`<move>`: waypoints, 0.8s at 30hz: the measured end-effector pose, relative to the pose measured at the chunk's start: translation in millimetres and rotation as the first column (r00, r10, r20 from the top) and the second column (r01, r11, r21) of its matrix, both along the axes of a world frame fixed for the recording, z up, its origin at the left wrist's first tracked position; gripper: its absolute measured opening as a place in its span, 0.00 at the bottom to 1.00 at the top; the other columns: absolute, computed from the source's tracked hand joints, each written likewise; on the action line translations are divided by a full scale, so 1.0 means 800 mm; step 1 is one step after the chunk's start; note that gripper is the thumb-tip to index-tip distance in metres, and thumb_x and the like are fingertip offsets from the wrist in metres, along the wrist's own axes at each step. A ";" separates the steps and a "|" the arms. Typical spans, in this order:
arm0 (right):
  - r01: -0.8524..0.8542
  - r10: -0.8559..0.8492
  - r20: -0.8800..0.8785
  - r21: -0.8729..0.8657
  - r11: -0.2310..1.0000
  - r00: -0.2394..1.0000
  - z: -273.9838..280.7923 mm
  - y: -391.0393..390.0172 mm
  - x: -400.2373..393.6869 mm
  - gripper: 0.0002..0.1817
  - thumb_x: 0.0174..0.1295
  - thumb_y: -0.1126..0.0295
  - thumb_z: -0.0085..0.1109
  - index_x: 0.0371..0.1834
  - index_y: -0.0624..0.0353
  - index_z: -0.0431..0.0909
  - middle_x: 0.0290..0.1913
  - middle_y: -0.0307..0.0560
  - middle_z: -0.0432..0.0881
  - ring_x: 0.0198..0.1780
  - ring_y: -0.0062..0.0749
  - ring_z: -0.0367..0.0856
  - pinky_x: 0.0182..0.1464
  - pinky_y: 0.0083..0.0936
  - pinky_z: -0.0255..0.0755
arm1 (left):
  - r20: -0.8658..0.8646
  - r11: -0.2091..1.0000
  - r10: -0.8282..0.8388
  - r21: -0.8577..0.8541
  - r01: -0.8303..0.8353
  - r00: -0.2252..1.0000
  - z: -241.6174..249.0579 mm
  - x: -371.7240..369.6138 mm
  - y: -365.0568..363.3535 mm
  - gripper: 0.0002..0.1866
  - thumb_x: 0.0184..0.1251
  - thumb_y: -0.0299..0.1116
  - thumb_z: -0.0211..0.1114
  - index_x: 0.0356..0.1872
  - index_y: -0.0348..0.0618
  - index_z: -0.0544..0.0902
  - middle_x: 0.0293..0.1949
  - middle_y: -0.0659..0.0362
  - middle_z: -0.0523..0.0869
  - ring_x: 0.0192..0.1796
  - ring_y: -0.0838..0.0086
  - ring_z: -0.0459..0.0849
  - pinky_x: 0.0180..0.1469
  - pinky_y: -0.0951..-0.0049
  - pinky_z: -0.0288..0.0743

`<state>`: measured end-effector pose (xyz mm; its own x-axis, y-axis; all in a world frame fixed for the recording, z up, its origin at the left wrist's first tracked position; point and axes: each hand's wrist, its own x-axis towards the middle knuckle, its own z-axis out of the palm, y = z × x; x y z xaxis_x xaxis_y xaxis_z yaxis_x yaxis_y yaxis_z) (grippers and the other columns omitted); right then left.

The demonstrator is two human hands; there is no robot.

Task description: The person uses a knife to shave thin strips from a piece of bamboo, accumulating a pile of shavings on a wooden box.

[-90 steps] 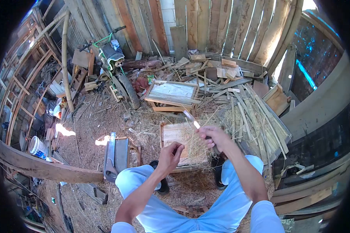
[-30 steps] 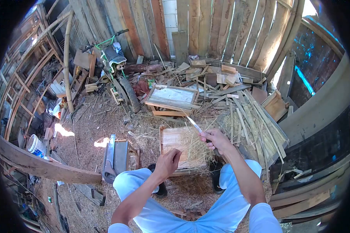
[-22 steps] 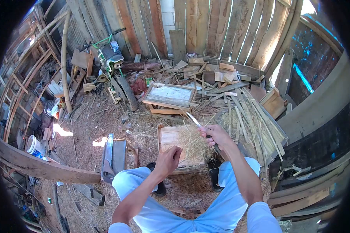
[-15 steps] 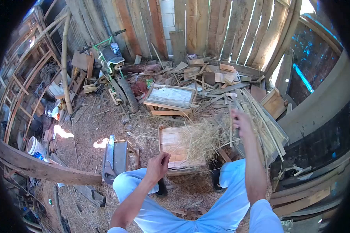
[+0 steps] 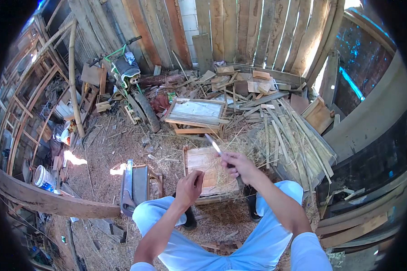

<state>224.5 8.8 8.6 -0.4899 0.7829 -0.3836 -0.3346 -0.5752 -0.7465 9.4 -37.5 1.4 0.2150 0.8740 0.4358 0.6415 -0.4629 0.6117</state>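
Note:
My right hand (image 5: 239, 168) is wrapped round the handle of a knife (image 5: 214, 144), its pale blade pointing up and to the left. It is above a shallow wooden tray (image 5: 195, 157) between my knees. Beside it, over the tray's left part, my left hand (image 5: 188, 186) is closed in a pinch; whatever it holds, if anything, is too small to make out. Loose straw-like shavings (image 5: 248, 151) lie around the tray's right and far sides. Part of the tray is hidden behind my hands.
A handsaw (image 5: 127, 185) rests along a small dark-topped stool (image 5: 141, 183) at my left. Ahead stand a wood-framed panel (image 5: 196, 109) and a green-framed bike (image 5: 130, 81). Wood strips (image 5: 298, 135) are piled at the right. A white bucket (image 5: 44, 177) is at far left.
My right hand has swung left and down with the knife, from the right side to over the tray. The shavings heap on the tray has shrunk. My left hand has shifted slightly right.

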 end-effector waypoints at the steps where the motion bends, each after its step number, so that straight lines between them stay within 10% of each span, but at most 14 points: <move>1: 0.047 -0.047 -0.033 -0.009 0.999 0.998 0.004 0.006 0.010 0.15 0.69 0.67 0.47 0.55 0.60 0.71 0.27 0.32 0.70 0.17 0.10 0.57 0.15 0.08 0.52 | -0.012 1.000 -0.008 -0.011 0.008 1.000 0.001 -0.002 -0.001 0.04 0.60 0.26 0.63 0.31 0.39 0.76 0.26 0.50 0.82 0.26 0.55 0.82 0.25 0.62 0.75; 13: 0.113 -0.112 -0.037 0.038 0.993 0.993 0.019 0.024 0.066 0.15 0.68 0.69 0.48 0.55 0.62 0.73 0.26 0.32 0.69 0.17 0.10 0.57 0.15 0.08 0.52 | -0.011 0.998 -0.057 -0.026 0.056 0.998 0.009 0.005 -0.012 0.02 0.61 0.27 0.62 0.33 0.41 0.78 0.26 0.53 0.83 0.26 0.61 0.83 0.25 0.66 0.76; 20: 0.547 -0.552 -0.011 0.157 0.822 0.833 0.001 0.067 0.162 0.11 0.64 0.71 0.50 0.48 0.59 0.72 0.23 0.32 0.66 0.15 0.11 0.57 0.13 0.09 0.50 | -0.016 0.991 0.004 -0.130 -0.006 1.000 -0.002 -0.033 -0.030 0.03 0.62 0.28 0.62 0.33 0.41 0.78 0.23 0.53 0.82 0.24 0.61 0.82 0.24 0.67 0.74; 24: 0.432 -0.461 0.100 0.219 0.875 0.882 0.026 0.037 0.136 0.13 0.65 0.67 0.51 0.51 0.59 0.71 0.24 0.33 0.69 0.15 0.11 0.57 0.12 0.08 0.50 | -0.006 0.996 0.034 -0.085 -0.034 0.999 -0.011 -0.032 -0.020 0.04 0.62 0.28 0.62 0.32 0.40 0.77 0.22 0.52 0.81 0.24 0.59 0.82 0.24 0.65 0.74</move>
<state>333.2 38.1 29.2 -0.0214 0.9681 -0.2497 -0.4031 -0.2369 -0.8839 -15.9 -53.6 -7.6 0.1866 0.9146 0.3588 0.6589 -0.3874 0.6448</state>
